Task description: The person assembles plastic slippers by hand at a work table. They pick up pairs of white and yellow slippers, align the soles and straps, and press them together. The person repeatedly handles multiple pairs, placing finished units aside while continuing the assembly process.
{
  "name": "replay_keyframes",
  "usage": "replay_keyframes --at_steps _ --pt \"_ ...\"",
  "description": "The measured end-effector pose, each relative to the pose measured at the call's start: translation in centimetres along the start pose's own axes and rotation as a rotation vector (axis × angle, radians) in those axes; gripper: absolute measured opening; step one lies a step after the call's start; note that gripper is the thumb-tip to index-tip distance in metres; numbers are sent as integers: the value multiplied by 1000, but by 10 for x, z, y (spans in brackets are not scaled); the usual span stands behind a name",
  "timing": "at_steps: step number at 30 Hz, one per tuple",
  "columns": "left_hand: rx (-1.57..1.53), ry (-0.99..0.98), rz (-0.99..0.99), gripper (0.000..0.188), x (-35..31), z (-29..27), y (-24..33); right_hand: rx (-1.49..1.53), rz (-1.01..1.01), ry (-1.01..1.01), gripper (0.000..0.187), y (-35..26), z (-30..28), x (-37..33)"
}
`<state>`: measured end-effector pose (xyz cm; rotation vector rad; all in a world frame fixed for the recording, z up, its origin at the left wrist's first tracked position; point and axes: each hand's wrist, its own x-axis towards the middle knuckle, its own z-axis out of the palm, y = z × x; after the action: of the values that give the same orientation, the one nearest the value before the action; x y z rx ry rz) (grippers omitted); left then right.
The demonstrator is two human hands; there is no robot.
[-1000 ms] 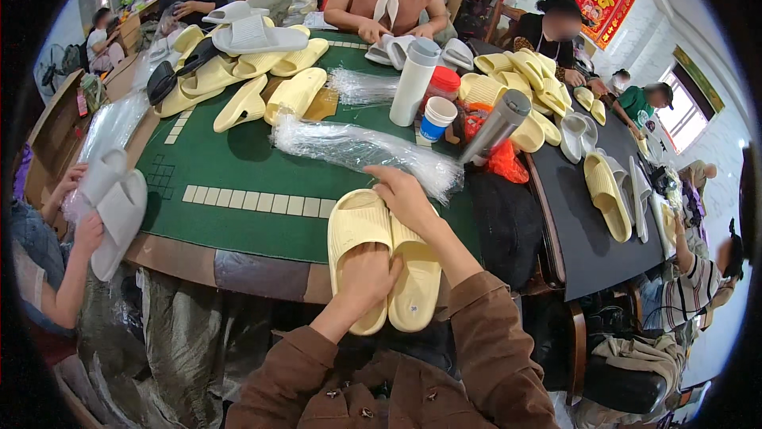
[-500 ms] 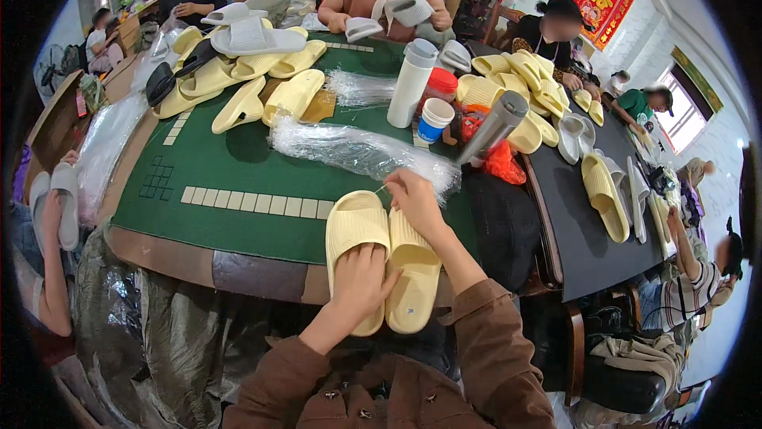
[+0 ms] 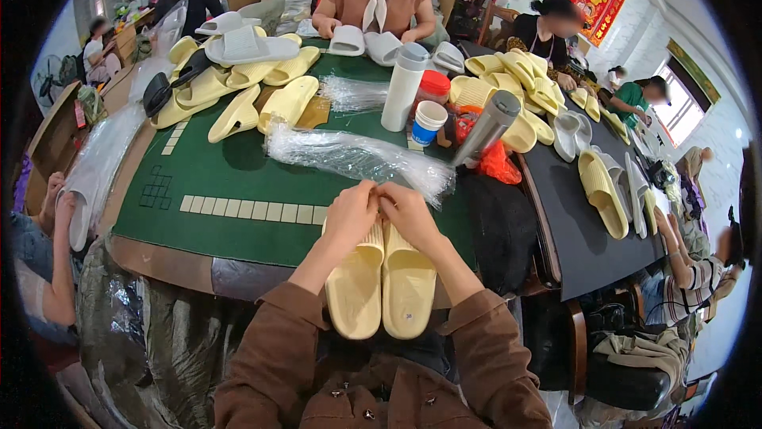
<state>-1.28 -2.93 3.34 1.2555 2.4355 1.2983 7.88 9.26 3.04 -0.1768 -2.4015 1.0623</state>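
A pair of pale yellow slide slippers lies side by side at the near table edge, soles down and toes pointing away from me. Over the toe ends, my left hand and my right hand meet with fingertips pinched together. Whatever they pinch is too small or hidden behind the fingers. The backs of both hands cover part of the slipper straps. Just beyond my fingertips lies a long bundle of thin clear plastic strands, and farther back is a smaller clear bundle.
Yellow and grey slippers pile up at the far left. A white tumbler, a paper cup, a red-lidded jar and a grey flask stand right of centre. More slippers cover the dark table. Several people sit around.
My left hand has come out of the left slipper and moved forward to meet my right hand at the toes. Across the table, a person has set two grey slippers down.
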Motion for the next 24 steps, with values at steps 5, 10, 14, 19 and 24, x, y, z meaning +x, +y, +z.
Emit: replay_keyframes --at_steps 5,10,14,19,24 --pt "-103 20 10 16 -1 10 -9 170 179 52 11 -4 -2 -2" --pt "-108 128 76 13 -5 13 -10 181 171 83 11 -3 2 -5" --pt "-95 157 99 10 -7 13 -6 88 131 87 11 2 4 -6" --pt "-195 135 103 8 -8 12 -11 156 169 106 12 -2 5 -8" --pt "-235 124 84 8 -9 13 -9 196 182 119 13 -1 5 -8"
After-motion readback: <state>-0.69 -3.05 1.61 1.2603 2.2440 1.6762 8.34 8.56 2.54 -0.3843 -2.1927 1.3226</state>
